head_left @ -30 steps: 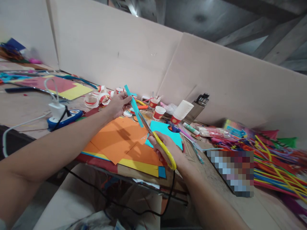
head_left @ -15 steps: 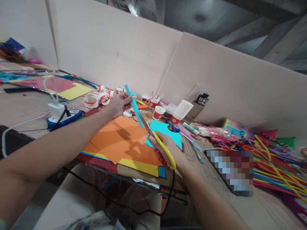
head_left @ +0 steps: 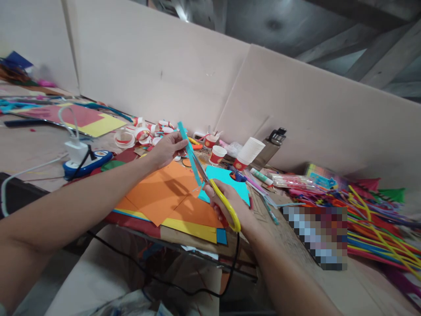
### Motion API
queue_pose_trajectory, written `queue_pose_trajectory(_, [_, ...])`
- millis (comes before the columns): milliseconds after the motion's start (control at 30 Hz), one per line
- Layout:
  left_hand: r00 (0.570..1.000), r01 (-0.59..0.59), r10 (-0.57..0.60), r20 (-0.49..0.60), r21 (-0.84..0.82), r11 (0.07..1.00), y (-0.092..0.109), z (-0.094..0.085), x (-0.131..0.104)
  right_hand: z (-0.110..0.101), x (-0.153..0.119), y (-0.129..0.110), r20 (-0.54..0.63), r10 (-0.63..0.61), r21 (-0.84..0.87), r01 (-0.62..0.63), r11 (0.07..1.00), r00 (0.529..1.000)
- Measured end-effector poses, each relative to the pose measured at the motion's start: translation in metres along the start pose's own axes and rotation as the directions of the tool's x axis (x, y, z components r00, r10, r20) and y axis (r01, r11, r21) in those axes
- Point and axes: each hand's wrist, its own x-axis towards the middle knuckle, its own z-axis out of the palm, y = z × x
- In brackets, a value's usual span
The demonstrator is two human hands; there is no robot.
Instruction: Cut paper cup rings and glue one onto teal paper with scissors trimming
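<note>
Between the thumb and fingers of my left hand (head_left: 170, 148) is a narrow turquoise paper strip (head_left: 194, 163), tilted with its upper end sticking out above the thumb. My right hand (head_left: 226, 197) grips the yellow-handled scissors (head_left: 226, 205). Their metal blades point up and left and lie against the strip's right side; whether they are closed on it I cannot tell. Orange paper sheets (head_left: 154, 193) lie beneath both hands, with yellow sheets (head_left: 194, 229) under them. A larger turquoise paper piece (head_left: 241, 189) lies behind my right hand.
Paper cups, one single (head_left: 217, 154) and a stack (head_left: 251, 151), stand behind the hands near a bottle (head_left: 271, 147). Cut cup pieces (head_left: 143, 135) sit back left. A power strip (head_left: 87, 163) is at left. Colourful pipe cleaners (head_left: 381, 241) crowd the right. A black cable hangs at the front edge.
My left hand and the turquoise strip have shifted slightly right and down, closer to the scissors. My right hand with the scissors has stayed nearly in place.
</note>
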Motion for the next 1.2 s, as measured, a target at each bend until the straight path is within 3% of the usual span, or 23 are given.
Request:
queue_pose_trajectory(267, [0.989, -0.146, 0.146, 0.000, 0.064, 0.987, 0.000, 0.000, -0.001, 0.001, 0.002, 0.004, 0.009, 0.007, 0.052, -0.007, 0.999, 1.000])
queue_pose_trajectory(600, [0.996, 0.090, -0.087, 0.031, -0.108, 0.990, -0.002, 0.006, -0.005, 0.003, 0.000, 0.001, -0.024, -0.013, 0.103, 0.015, 0.995, 1.000])
queue_pose_trajectory(1200, [0.992, 0.115, -0.108, 0.073, -0.097, 0.989, -0.001, 0.010, -0.005, 0.006, 0.001, -0.004, -0.039, -0.021, 0.176, 0.027, 0.984, 0.999])
